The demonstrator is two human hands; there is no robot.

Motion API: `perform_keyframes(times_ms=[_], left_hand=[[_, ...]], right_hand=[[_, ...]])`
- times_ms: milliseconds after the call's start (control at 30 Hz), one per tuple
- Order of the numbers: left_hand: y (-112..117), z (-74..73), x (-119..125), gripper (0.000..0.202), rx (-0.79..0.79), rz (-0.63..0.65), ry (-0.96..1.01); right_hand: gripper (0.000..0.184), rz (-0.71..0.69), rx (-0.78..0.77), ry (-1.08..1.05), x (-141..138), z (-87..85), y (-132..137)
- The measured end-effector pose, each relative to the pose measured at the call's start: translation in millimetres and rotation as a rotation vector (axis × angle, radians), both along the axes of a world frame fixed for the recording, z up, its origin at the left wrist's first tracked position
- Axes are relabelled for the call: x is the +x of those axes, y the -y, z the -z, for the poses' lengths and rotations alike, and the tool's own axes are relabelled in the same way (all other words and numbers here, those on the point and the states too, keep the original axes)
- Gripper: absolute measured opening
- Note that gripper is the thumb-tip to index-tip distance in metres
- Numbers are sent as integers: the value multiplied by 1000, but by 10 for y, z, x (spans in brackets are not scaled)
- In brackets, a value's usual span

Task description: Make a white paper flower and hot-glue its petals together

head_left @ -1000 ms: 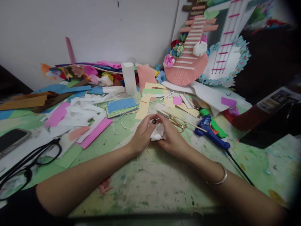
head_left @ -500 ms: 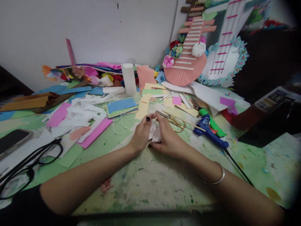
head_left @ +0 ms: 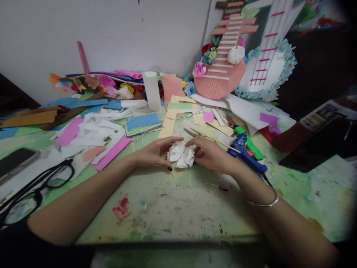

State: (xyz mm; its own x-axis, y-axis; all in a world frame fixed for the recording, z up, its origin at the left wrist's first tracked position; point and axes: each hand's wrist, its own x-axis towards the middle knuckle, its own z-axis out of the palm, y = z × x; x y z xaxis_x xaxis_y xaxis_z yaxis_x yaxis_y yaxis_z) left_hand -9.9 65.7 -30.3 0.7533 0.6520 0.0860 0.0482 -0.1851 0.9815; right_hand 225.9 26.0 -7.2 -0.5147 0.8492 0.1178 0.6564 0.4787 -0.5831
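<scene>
Two crumpled white paper pieces, like paper flower heads (head_left: 181, 154), sit close together on the table between my hands. At their left is my left hand (head_left: 152, 152), its thumb and fingers spread around the edge; whether it touches them I cannot tell. My right hand (head_left: 214, 154) curves at their right side with fingers apart, the fingertips close to the paper. Behind the right hand lie scissors (head_left: 190, 131), their handles mostly hidden. A thin wooden stick (head_left: 220, 142) crosses there towards a blue glue gun (head_left: 245, 154).
Paper scraps (head_left: 97, 130) and a blue-topped paper stack (head_left: 143, 123) lie left. Glasses (head_left: 60, 175) and a phone (head_left: 18, 163) are at far left. A white roll (head_left: 152, 91) stands behind. Paper instruments (head_left: 220, 80) lean on the wall; a bottle (head_left: 315, 119) stands right.
My hands were cupped closely around the white paper; they have now moved apart to either side, and the paper shows more fully.
</scene>
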Motion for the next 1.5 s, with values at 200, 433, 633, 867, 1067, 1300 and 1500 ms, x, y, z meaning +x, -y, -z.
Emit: perform_keyframes(times_ms=[200, 433, 633, 867, 1067, 1300, 1500], left_hand=[[-67, 39, -12, 65, -79, -176, 71], [-59, 33, 42, 33, 18, -520, 71], [-31, -18, 30, 32, 110, -509, -71], [31, -46, 63, 40, 155, -382, -222], [37, -21, 89, 34, 68, -371, -53], [125, 8, 163, 18, 142, -442, -130], [185, -2, 248, 14, 355, -500, -152]], right_hand=[[19, -67, 31, 0, -1, -48, -32], [11, -48, -73, -82, -110, -49, 67], [15, 214, -10, -287, -16, -23, -27], [33, 276, -7, -299, 69, 187, -183], [29, 184, -185, -351, -10, 171, -109], [25, 190, -120, -185, -42, 101, -76], [16, 171, -105, -210, -112, 153, -28]])
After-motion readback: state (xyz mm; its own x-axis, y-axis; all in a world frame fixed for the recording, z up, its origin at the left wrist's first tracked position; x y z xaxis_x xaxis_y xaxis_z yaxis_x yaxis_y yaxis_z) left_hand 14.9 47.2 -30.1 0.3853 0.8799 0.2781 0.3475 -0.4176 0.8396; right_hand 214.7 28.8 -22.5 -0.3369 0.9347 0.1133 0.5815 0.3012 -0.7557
